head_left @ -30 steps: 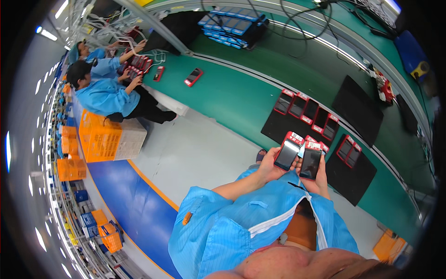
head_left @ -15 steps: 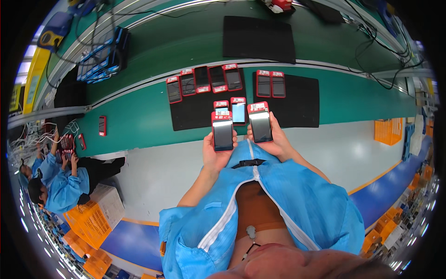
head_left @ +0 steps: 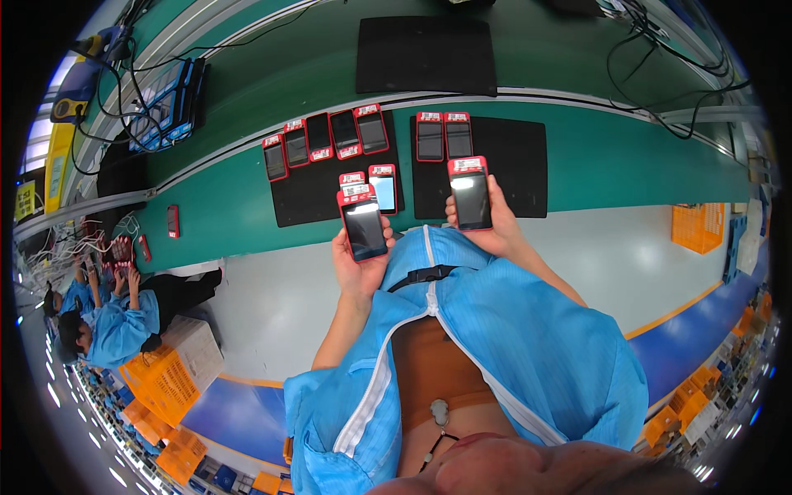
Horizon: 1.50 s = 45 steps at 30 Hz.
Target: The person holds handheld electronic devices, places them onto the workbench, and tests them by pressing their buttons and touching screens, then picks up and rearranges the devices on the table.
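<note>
Fingers of the left hand [head_left: 361, 271] are closed around the left phone [head_left: 364, 229], and those of the right hand [head_left: 498, 234] around the right phone [head_left: 470, 200], both screens facing up toward the person, near the front edge of the bench [head_left: 227, 205]. For good handling, I would grip only the sides, firmly but without squeezing, and tilt each phone slightly to move the glare off its screen. The lit phone [head_left: 384, 193] lies close behind the left one, so bumping should be avoided.
</note>
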Motion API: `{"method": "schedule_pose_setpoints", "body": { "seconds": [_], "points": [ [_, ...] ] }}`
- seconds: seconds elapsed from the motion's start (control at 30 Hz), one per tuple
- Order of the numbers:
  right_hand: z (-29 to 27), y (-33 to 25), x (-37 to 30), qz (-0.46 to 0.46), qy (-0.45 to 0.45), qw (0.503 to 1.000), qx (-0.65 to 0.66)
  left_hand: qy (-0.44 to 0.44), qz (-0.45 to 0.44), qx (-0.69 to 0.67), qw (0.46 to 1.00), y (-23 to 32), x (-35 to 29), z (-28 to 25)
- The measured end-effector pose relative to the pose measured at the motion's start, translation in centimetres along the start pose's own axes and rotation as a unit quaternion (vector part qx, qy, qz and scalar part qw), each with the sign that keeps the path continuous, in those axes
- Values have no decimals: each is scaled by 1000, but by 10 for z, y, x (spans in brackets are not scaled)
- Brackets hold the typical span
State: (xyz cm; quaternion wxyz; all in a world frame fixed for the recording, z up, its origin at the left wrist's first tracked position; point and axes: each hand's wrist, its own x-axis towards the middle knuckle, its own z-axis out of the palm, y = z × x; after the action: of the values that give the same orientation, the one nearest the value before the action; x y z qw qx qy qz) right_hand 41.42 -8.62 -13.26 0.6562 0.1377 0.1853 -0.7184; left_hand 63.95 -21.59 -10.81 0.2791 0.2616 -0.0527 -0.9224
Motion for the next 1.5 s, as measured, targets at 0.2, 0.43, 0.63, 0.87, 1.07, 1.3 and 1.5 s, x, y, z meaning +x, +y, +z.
{"method": "schedule_pose_setpoints", "body": {
  "seconds": [0.2,0.43,0.63,0.87,1.07,1.3,1.5],
  "points": [
    [-16,-34,-15,-62,16,997,34,13,36,-11,999,-3,-4,-3],
    [-2,-36,-14,-96,2,995,13,1,67,-25,997,26,-3,-3],
    [13,-27,-20,-101,13,995,-13,-18,121,-40,992,59,-7,-1],
    [7,-21,-20,-87,30,996,22,9,117,-41,992,54,-8,2],
    [23,-16,-18,-54,35,997,44,3,104,-36,994,48,-20,-6],
    [2,-18,-12,-25,48,998,9,-22,67,-67,995,29,-18,-15],
    [9,-15,-8,-29,34,998,-36,-5,63,-60,996,20,-23,1]
  ]
}}
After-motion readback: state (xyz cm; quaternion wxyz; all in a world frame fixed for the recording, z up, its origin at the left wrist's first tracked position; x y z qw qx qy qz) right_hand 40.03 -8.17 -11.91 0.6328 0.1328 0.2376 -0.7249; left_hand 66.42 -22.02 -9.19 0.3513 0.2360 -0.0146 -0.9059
